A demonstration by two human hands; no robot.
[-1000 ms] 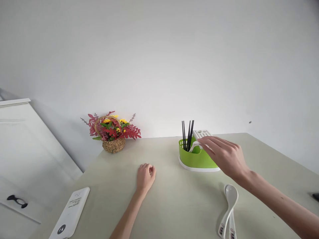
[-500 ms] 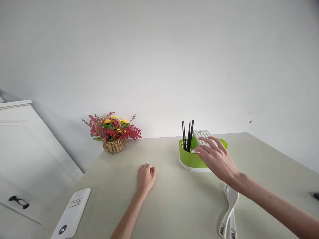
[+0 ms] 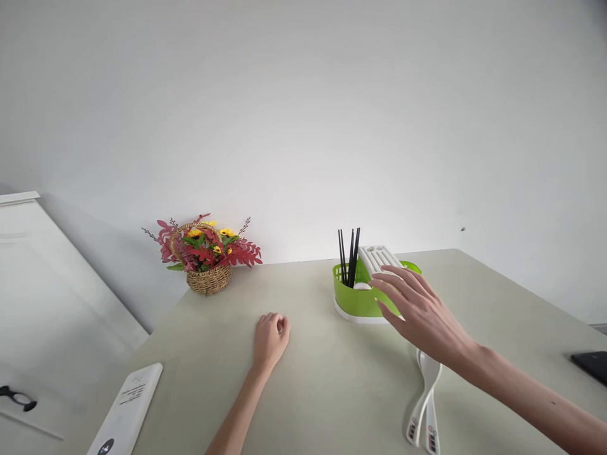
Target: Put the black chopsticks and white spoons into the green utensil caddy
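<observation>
The green caddy (image 3: 358, 302) stands toward the back of the bench (image 3: 332, 385), just under our right hand's fingertips. Our right hand (image 3: 422, 313) hangs over its near right edge with the fingers (image 3: 393, 287) spread wide and holding nothing; whether they touch the rim we cannot tell. Black chopsticks (image 3: 348, 256) stand upright in the caddy, left of the fingers, and a white slotted insert (image 3: 377, 258) leans just beyond them. Two white spoons (image 3: 424, 404) lie on the bench below the wrist. Our left hand (image 3: 269, 338) rests on the bench, well to the left, fingers curled into a loose, empty fist. Further left sit a flower basket (image 3: 206, 256) and a white remote (image 3: 126, 411).
</observation>
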